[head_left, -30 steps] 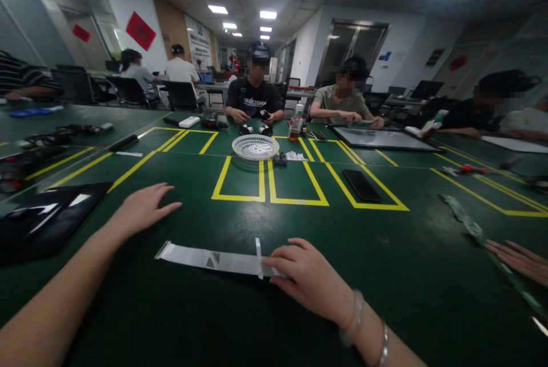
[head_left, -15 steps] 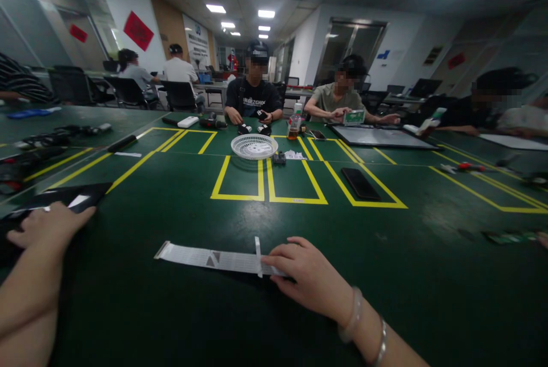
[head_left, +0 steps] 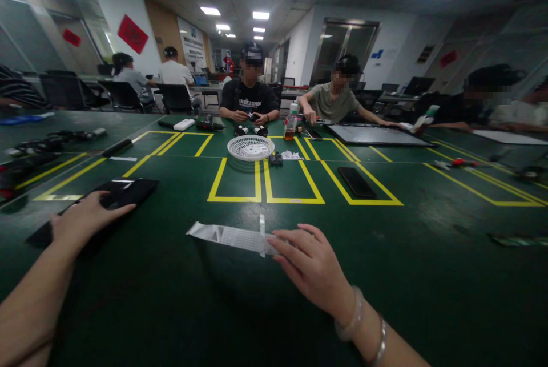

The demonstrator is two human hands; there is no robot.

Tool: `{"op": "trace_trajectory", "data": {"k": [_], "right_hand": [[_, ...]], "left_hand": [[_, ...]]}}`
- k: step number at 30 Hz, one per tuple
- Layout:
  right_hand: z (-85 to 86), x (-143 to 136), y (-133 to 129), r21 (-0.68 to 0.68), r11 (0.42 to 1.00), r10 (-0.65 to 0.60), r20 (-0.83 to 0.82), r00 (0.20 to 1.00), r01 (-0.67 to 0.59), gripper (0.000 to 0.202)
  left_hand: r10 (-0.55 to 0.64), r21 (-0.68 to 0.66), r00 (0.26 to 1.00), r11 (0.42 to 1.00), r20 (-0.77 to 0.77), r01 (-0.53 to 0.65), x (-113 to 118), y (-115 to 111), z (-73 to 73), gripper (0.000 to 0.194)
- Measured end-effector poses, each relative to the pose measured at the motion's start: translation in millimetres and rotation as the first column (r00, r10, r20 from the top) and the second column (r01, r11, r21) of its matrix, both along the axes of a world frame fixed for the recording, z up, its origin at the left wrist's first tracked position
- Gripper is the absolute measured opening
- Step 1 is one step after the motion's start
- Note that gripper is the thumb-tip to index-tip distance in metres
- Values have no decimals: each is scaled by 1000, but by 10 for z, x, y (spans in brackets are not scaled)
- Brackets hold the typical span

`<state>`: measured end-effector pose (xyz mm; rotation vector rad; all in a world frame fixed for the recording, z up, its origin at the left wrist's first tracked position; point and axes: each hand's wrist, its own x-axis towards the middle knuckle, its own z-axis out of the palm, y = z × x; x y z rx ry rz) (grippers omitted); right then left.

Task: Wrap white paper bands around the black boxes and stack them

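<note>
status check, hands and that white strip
Left hand flat on black panel. Right hand fingers pressing white strip's end on green table. Nothing between them.

Dark green table [head_left: 171,298] with yellow line boxes, white-grey printed strip [head_left: 229,236], glossy black panel [head_left: 124,191], white slotted basket [head_left: 250,148]

Little can be read here. The black T-shirt [head_left: 249,103] of the person seated across the bench [head_left: 274,310] carries a line of white capital letters on the chest, too small and blurred to spell out with certainty. The red diamond sign [head_left: 132,33] on the far wall and the white poster [head_left: 192,45] beside it bear marks that cannot be made out. The white strip [head_left: 229,236] on the bench shows a dark triangle mark but no legible text.
</note>
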<state>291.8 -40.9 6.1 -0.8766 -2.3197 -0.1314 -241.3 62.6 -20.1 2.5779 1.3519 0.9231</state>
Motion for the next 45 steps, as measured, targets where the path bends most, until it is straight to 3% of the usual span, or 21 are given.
{"op": "trace_trajectory", "data": {"k": [1, 3, 5, 7, 10, 12, 15, 20, 24, 25, 27, 29, 31, 34, 37, 40, 45], "right_hand": [[-1, 7, -1, 38, 999, -21, -39, 999, 23, 40], [-5, 21, -6, 92, 993, -61, -127, 990, 73, 44], [-14, 35, -13, 125, 986, -80, -203, 976, 107, 50], [-25, 46, -21, 157, 981, -75, -254, 964, 117, 58], [-32, 59, -34, 226, 967, -41, -305, 951, 115, 66], [-27, 65, -43, 264, 959, -17, -318, 948, 106, 67], [-13, 63, -55, 245, 968, 14, -275, 961, 56, 64], [7, 21, -62, 141, 989, 54, -156, 986, -32, 48], [25, -4, -46, 88, 995, 53, -77, 996, -47, 42], [27, -6, -40, 76, 996, 49, -62, 997, -44, 41], [25, -6, -26, 45, 998, 39, -31, 999, -38, 41], [18, -4, -9, -12, 999, 40, 25, 999, -40, 40], [13, -5, 8, -104, 994, 56, 106, 993, -44, 40], [19, -11, 33, -251, 967, 101, 209, 973, -47, 37], [35, -17, 47, -340, 940, 129, 256, 958, -36, 31], [43, -20, 50, -382, 924, 118, 290, 950, 2, 27], [39, -36, 41, -401, 915, 93, 307, 947, 40, 22]], "left_hand": [[152, 83, 988, 985, -3, -151, 154, 26, 24, 43], [418, 100, 906, 906, -62, -411, 533, 27, 78, 57], [425, -83, 877, 888, -225, -452, 971, -36, 130, 70], [326, -134, 905, 919, -273, -371, 1416, -145, 167, 68], [84, -156, 960, 979, -267, -129, 1993, -357, 190, 63], [-76, -175, 965, 984, -252, 32, 2282, -508, 193, 66], [-212, -203, 950, 965, -230, 166, 2553, -697, 167, 72], [-289, -165, 934, 952, -208, 258, 2655, -803, -28, 82], [-221, -127, 933, 973, -284, 191, 2669, -843, -100, 90], [-223, -109, 932, 974, -286, 199, 2681, -877, -75, 87], [-334, -52, 903, 942, -269, 333, 2710, -973, 10, 65], [-492, 51, 833, 853, -254, 519, 2730, -1074, 106, 32], [-550, 161, 794, 786, -260, 597, 2731, -1130, 177, 17], [-417, 203, 871, 858, -261, 472, 2698, -1079, 208, 16], [-296, 60, 906, 943, -302, 328, 2642, -932, 178, 25], [-285, -61, 889, 958, -358, 282, 2600, -828, 134, 39], [-305, -126, 871, 952, -385, 278, 2623, -826, 101, 26]]}}
